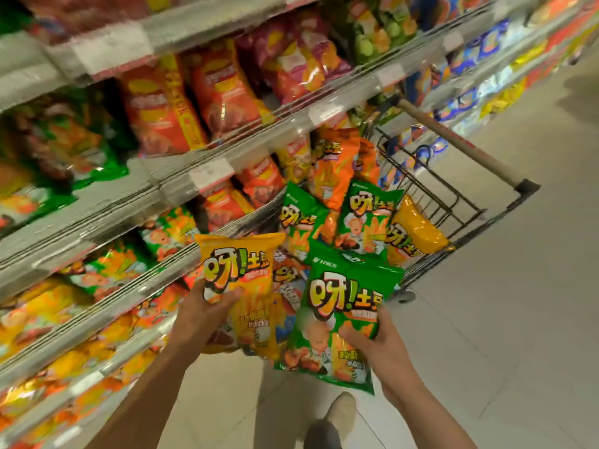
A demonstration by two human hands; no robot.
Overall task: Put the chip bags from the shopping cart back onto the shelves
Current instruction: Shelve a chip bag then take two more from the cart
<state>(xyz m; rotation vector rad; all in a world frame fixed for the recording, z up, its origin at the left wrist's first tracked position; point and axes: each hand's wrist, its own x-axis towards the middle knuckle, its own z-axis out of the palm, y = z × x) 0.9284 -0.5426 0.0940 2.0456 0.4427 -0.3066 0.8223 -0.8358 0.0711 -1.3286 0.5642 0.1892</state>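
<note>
My left hand (204,314) grips a yellow chip bag (241,280) by its left edge, thumb across the front. My right hand (377,345) grips a green chip bag (340,306) at its lower right side. Both bags are held upright in front of me, just short of the shopping cart (453,202). The cart holds several more chip bags: green ones (369,215), an orange one (334,163) and a yellow one (415,234). Shelves (107,202) full of chip bags run along my left.
The cart's handle (460,140) points toward the right aisle. Pale tiled floor (518,319) spreads to the right. My shoe (340,413) shows at the bottom. Lower shelves hold yellow and green bags (107,270); upper shelves hold red ones (155,115).
</note>
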